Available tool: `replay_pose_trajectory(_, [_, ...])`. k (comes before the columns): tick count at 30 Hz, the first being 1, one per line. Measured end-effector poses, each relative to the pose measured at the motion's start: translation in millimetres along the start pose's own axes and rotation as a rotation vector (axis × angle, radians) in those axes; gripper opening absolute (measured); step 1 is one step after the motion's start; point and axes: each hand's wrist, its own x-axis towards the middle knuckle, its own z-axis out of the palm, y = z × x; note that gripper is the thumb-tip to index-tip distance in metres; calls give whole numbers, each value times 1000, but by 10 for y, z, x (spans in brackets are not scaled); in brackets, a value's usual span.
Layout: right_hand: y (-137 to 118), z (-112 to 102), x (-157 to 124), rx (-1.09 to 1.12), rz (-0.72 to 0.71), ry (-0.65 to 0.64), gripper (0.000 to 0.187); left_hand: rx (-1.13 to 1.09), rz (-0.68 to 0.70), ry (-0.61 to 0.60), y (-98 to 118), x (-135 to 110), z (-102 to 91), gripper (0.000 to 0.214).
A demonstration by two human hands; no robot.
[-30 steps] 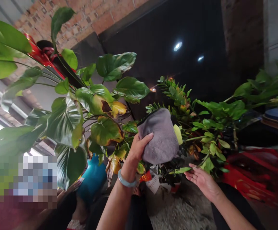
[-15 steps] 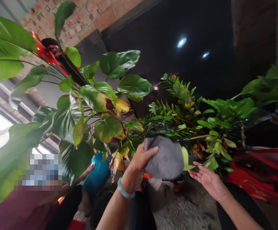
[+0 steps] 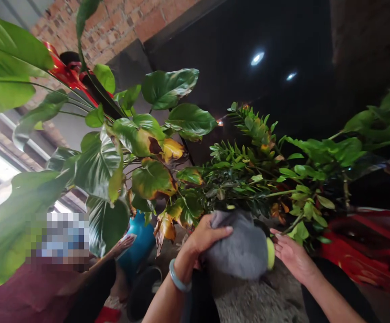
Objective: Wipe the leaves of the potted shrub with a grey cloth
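Observation:
A grey cloth with a yellow edge (image 3: 237, 251) is bunched in my left hand (image 3: 205, 237), its thumb lying over the top of it. On that wrist sits a pale bangle. My right hand (image 3: 292, 253) is just right of the cloth's yellow edge, fingers loosely stretched out and apart, and nothing shows clearly in them. Its fingertips are close to the lower stems of a leafy green plant (image 3: 307, 208). Behind the cloth, a plant with small dense leaves (image 3: 235, 166) spreads out.
A large-leaved plant (image 3: 95, 163) with some yellowed, browned leaves fills the left. Another person (image 3: 29, 291) sits at lower left, one hand near a blue container (image 3: 137, 246). A red bag (image 3: 370, 251) lies at right. A dark glossy panel (image 3: 248, 89) stands behind.
My left hand and the cloth have moved down and slightly right. The green leaf at my right fingertips no longer shows there. The other person's hand has shifted slightly by the blue container.

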Motion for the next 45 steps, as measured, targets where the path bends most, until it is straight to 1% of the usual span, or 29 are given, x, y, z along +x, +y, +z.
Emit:
replay_pose_trajectory(2, [-1, 22, -11, 19, -12, -24, 24, -127, 97, 197, 188, 81, -46, 41])
replay_pose_trajectory(3, [-2, 36, -18, 27, -15, -30, 24, -176, 124, 298, 230, 134, -62, 41])
replay_pose_trajectory(5, [-5, 59, -31, 45, -23, -36, 25, -206, 130, 440, 175, 221, -65, 42])
replay_pose_trajectory(6, [-8, 67, -35, 56, -27, -38, 26, -188, 104, 467, 84, 240, -50, 42])
replay_pose_trajectory(7, [-11, 70, -36, 70, -30, -41, 27, -152, 62, 458, -35, 236, -25, 43])
replay_pose_trajectory(8, [-14, 69, -36, 84, -29, -46, 28, -105, 10, 410, -166, 208, 6, 43])
replay_pose_trajectory(10, [-22, 58, -29, 106, -16, -57, 28, -24, -87, 240, -387, 89, 65, 42])
replay_pose_trajectory(11, [-27, 50, -25, 110, -8, -65, 28, -1, -119, 147, -446, 13, 83, 42])
replay_pose_trajectory(13, [-36, 35, -17, 103, 12, -86, 27, 3, -129, 16, -422, -125, 74, 42])
replay_pose_trajectory(14, [-40, 30, -14, 97, 18, -91, 28, -16, -107, 12, -346, -171, 44, 43])
replay_pose_trajectory(15, [-43, 28, -11, 94, 21, -90, 28, -45, -75, 48, -243, -193, -2, 44])
replay_pose_trajectory(16, [-45, 28, -9, 91, 20, -85, 29, -83, -34, 124, -128, -190, -62, 45])
replay_pose_trajectory(19, [-38, 33, 0, 79, 8, -73, 27, -221, 109, 494, 109, -55, -255, 49])
replay_pose_trajectory(21, [-29, 32, 5, 67, 2, -76, 25, -273, 136, 679, 73, 69, -322, 53])
replay_pose_trajectory(22, [-25, 28, 6, 62, 1, -75, 24, -278, 122, 728, -5, 112, -322, 53])
replay_pose_trajectory(23, [-22, 20, 6, 59, 3, -72, 24, -269, 81, 734, -111, 130, -298, 53])
replay_pose_trajectory(25, [-23, -3, 2, 58, 6, -57, 24, -222, -49, 621, -344, 74, -203, 47])
replay_pose_trajectory(27, [-31, -34, -5, 58, 9, -35, 25, -150, -153, 391, -508, -85, -107, 40])
replay_pose_trajectory(29, [-40, -66, -7, 49, 14, -21, 28, -99, -192, 183, -526, -271, -91, 36])
replay_pose_trajectory(30, [-44, -80, -5, 43, 16, -20, 30, -105, -178, 156, -479, -344, -126, 36])
replay_pose_trajectory(31, [-46, -89, -1, 37, 19, -23, 32, -133, -152, 187, -403, -390, -190, 38])
replay_pose_trajectory(32, [-46, -94, 5, 32, 20, -26, 33, -173, -116, 279, -312, -403, -276, 41])
replay_pose_trajectory(35, [-28, -71, 22, 19, 20, -21, 31, -286, 30, 698, -73, -258, -573, 48])
replay_pose_trajectory(36, [-17, -53, 23, 15, 24, -17, 30, -313, 72, 800, -43, -173, -650, 47])
replay_pose_trajectory(38, [3, -12, 18, 10, 36, -12, 27, -332, 101, 898, -90, -19, -728, 41])
replay_pose_trajectory(39, [11, 4, 13, 8, 44, -9, 26, -319, 84, 896, -161, 25, -724, 37])
replay_pose_trajectory(41, [17, 15, 5, 7, 53, -2, 26, -258, -12, 797, -356, 3, -651, 32])
replay_pose_trajectory(43, [12, -8, 7, 4, 62, 6, 27, -199, -143, 579, -541, -160, -548, 30])
replay_pose_trajectory(45, [0, -54, 20, -7, 75, 13, 28, -190, -236, 342, -626, -394, -480, 30])
